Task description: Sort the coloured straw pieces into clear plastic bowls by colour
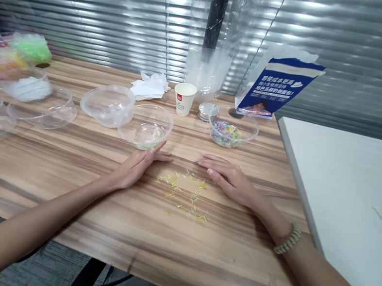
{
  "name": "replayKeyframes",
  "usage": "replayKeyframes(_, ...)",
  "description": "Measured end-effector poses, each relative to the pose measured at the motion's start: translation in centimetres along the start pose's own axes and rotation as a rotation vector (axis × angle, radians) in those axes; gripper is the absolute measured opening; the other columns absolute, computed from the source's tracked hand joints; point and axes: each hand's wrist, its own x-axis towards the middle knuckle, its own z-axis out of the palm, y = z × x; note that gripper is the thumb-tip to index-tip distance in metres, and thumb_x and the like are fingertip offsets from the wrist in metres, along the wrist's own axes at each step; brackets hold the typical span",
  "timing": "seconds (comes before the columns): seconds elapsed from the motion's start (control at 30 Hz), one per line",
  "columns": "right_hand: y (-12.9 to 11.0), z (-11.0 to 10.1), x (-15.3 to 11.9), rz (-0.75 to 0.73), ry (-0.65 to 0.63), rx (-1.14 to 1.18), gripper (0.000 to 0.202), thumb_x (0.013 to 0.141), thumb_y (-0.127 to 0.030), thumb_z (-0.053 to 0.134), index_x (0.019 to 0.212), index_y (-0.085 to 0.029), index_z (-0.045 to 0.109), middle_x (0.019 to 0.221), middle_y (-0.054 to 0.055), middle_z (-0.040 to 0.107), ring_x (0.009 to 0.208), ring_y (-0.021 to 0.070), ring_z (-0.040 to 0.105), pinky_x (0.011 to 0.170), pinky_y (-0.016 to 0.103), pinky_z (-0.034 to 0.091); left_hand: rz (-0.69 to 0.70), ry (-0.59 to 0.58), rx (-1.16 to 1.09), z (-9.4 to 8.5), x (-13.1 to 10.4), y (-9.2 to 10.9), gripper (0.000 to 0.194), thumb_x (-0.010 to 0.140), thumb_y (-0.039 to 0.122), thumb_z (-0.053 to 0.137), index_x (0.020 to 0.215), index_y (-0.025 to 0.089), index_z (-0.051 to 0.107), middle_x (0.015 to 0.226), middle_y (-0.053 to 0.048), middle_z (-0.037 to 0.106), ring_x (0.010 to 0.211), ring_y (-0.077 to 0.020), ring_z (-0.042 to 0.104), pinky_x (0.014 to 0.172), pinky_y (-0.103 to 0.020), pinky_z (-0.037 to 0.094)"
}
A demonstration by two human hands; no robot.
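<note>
On the wood-grained table (pixel 97 235), in the head view, clear plastic bowls lay around the hands. One round clear bowl (pixel 151 128), with a pale green tint low on its side, stood right at the fingertips of the left hand (pixel 137 165); whether they touched could not be told. Another clear container (pixel 111 105) adjoined it, and more see-through tubs (pixel 47 110) spread to the left, near fluffy white material (pixel 30 88) and a bright green bundle (pixel 32 48). Behind were crumpled white tissue (pixel 150 87), a paper cup (pixel 184 99), a small round clear container (pixel 206 111) and a blue-and-white printed bag (pixel 278 87), before metallic slatted blinds (pixel 100 4). A wide bowl (pixel 233 128) of multicoloured bits stood beyond the right hand (pixel 231 179).

The loose slivers (pixel 195 194), thin, short and straight, yellow and pale green, lay scattered on the bare wood between and just nearer than the hands. Both hands were open with fingers extended, the left turned on its side, the right lowered palm inward; neither visibly gripped anything.
</note>
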Motion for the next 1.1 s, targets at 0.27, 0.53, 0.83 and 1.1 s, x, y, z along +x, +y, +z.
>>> replayKeyframes(0.27, 0.2, 0.0, 0.0, 0.014, 0.019, 0.029, 0.040, 0.097, -0.038, 0.030, 0.119, -0.021, 0.059, 0.120, 0.006, 0.062, 0.123, 0.0207, 0.048, 0.106, 0.046, 0.036, -0.056, 0.090, -0.077, 0.2, 0.5, -0.5, 0.061, 0.085, 0.048, 0.052, 0.134, 0.013, 0.042, 0.102, -0.009, 0.070, 0.102, -0.0235, 0.063, 0.094, -0.041, 0.048)
replayKeyframes(0.53, 0.4, 0.1, 0.0, 0.037, -0.009, -0.011, 0.044, 0.097, -0.040, 0.026, 0.126, -0.020, 0.053, 0.130, 0.007, 0.053, 0.127, 0.0191, 0.043, 0.109, 0.045, 0.033, 0.066, 0.128, 0.228, 0.2, 0.2, -0.8, 0.043, 0.084, 0.038, 0.056, 0.122, 0.017, 0.056, 0.112, -0.006, 0.067, 0.102, -0.0205, 0.063, 0.094, -0.035, 0.048)
replayKeyframes(0.83, -1.2, 1.5, -0.6, -0.041, -0.198, -0.137, 0.049, 0.097, -0.040, 0.029, 0.142, -0.023, 0.028, 0.147, 0.006, 0.030, 0.137, 0.0184, 0.023, 0.115, 0.049, 0.012, 0.139, -0.028, 0.321, 0.1, 0.1, 0.1, 0.042, 0.092, 0.039, 0.042, 0.127, 0.018, 0.051, 0.128, -0.007, 0.056, 0.117, -0.0212, 0.054, 0.102, -0.036, 0.042)
replayKeyframes(1.1, -4.3, 1.8, -0.9, -0.058, -0.269, 0.246, 0.061, 0.094, -0.056, 0.011, 0.142, -0.024, 0.027, 0.148, 0.001, 0.027, 0.137, 0.0155, 0.022, 0.116, 0.040, 0.014, 0.212, -0.314, 0.395, 0.9, -0.8, 0.2, 0.055, 0.097, 0.038, 0.025, 0.147, 0.021, 0.009, 0.153, -0.006, 0.009, 0.141, -0.0201, 0.014, 0.116, -0.040, 0.017)
